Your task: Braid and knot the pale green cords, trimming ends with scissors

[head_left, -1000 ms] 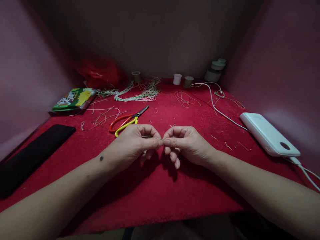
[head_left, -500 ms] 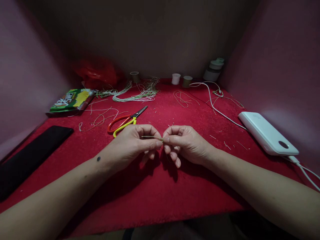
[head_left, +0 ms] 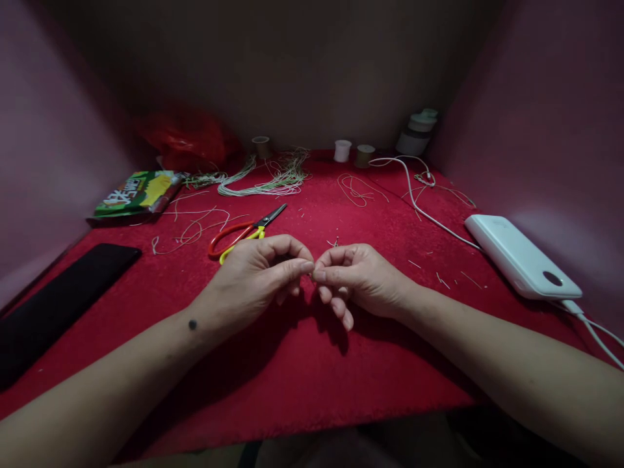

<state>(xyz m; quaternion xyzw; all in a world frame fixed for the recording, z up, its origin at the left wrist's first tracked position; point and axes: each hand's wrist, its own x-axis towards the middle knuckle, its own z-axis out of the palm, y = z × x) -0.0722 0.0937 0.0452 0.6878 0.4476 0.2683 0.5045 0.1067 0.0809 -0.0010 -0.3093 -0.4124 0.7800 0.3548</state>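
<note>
Fine fingertip work on a thread [head_left: 312, 275] is the step in hand, as far as I can judge. The left hand [head_left: 253, 276] has its thumb and forefinger brought together in a pinch, the other fingers loosely curled under. The right hand [head_left: 363, 276] mirrors it – thumb pressed to forefinger, the lower fingers hanging slack. The two pinches meet tip to tip, or very nearly so, above the red cloth [head_left: 312, 383]. Both appear to have hold of the thread, which sits right where they meet (only a tiny bit of it shows, so I can't tell how it runs or whether there is a knot in it).

The scissors [head_left: 261, 225] lie just beyond the left hand, partly hidden by it. Farther back is a bundle of strings [head_left: 263, 190], and short snippets [head_left: 442, 281] lie to the right of the right hand.

To my mind, the next move calls for a light, steady pinch on both sides – so small a piece could easily slip, and the fingers themselves cover most of it.
</note>
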